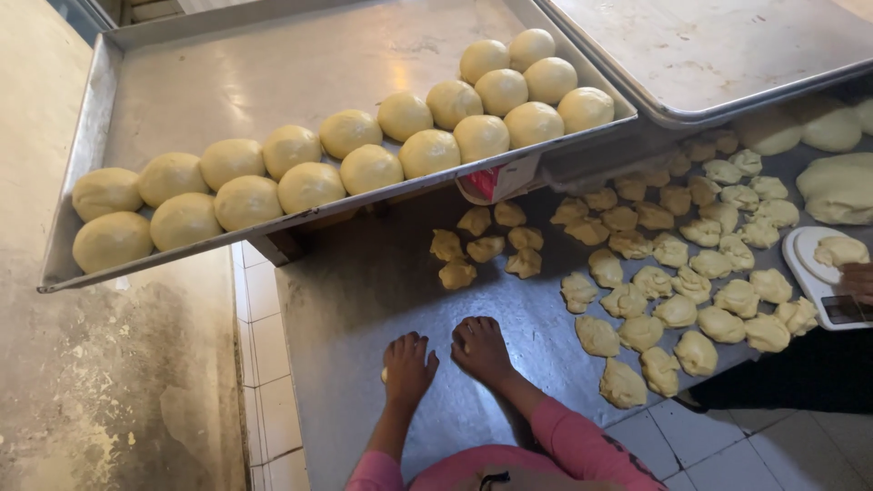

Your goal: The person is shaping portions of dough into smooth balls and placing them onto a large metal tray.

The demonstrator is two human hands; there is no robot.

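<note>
Steel table: both hands, lower centre.
Left hand: cupped over dough ball, barely visible.
Right hand: palm down, contents hidden.
Done: rolled balls on tray, upper left.
Left: rough pieces, right.

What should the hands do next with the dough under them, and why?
Probably keep rolling a bit more. The left hand and right hand press palm-down on the metal table, with only a sliver of dough showing under the left. The tray already holds smooth dough balls, while rough dough pieces wait nearby.
</note>
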